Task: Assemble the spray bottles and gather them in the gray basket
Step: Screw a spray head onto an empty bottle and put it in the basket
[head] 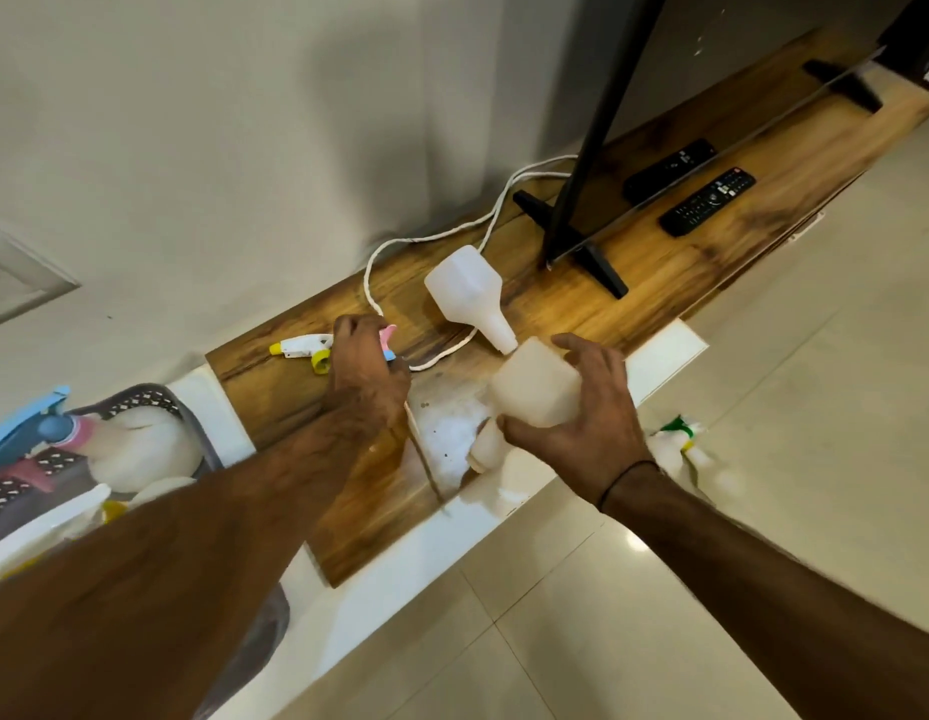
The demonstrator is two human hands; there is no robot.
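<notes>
My right hand [587,428] grips a translucent white bottle [535,392] held above the wooden counter [659,272], its neck pointing down and left. My left hand [366,366] is curled over a pink and blue spray head [387,337] lying on the counter, with only its tip showing. Beside it lies a white and yellow spray head [301,348]. A second white bottle [465,296] lies on its side further back. The gray basket [140,402] at the left holds assembled bottles with a blue and pink sprayer [51,428].
A white cable [400,241] snakes across the counter. A black TV stand [571,236] and two remotes [706,202] sit to the right. Something white with green and yellow parts [680,433], blurred, shows past the counter's edge below my right wrist.
</notes>
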